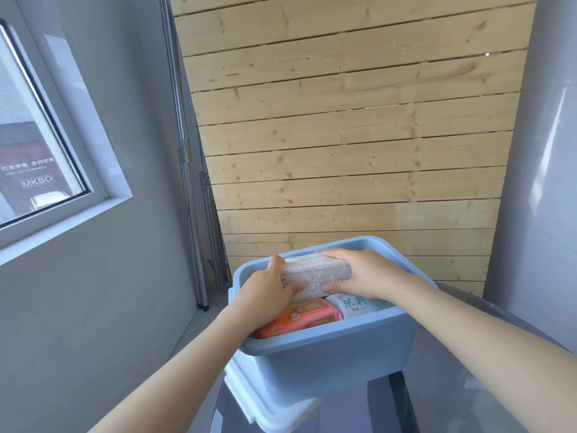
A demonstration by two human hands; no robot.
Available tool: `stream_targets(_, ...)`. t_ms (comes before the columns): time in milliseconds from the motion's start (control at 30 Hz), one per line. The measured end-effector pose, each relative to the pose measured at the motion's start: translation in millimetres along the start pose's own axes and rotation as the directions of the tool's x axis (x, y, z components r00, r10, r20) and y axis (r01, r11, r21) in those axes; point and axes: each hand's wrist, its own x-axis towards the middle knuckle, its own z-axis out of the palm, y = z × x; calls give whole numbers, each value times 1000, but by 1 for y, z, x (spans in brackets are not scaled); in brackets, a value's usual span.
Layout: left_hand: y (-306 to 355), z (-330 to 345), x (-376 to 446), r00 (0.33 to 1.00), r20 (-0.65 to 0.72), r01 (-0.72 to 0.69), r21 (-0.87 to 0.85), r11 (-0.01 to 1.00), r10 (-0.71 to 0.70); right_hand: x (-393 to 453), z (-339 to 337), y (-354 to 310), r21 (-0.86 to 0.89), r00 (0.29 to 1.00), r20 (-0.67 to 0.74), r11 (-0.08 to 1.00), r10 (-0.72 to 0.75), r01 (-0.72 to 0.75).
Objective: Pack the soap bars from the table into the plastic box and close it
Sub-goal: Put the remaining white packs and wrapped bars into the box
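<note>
I see both hands over the open blue plastic box [327, 342], which stands on the grey glass counter [462, 398]. The left hand [265, 295] and the right hand [362, 273] hold one pale soap bar in clear wrap [315, 271] between them, each with fingers curled round an end, thumbs on top. The bar sits level at the box's rim, above the far half of the interior. Beneath it, inside the box, lie an orange-wrapped soap bar [299, 317] on the left and a white soap pack with green lettering [356, 304] on the right, touching each other. A white lid [268, 404] lies beneath the box's near left corner.
</note>
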Motion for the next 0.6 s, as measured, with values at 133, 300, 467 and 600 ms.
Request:
stream_targets(133,-2,-6,3,991,129,50,-62,997,-41,-2,1,-2,-26,1000,-1,1000,12,-12)
stream_targets(300,-5,-3,3,988,145,96,-255,962,-60,-2,1,-3,16,999,-29,999,35,-34)
stream_targets(467,-4,-10,4,972,222,135,-248,959,-79,-2,1,-3,57,998,-55,998,35,-32)
stream_targets(600,6,-9,1,970,208,162,-172,972,-125,-7,-2,0,29,1000,-25,999,16,-15)
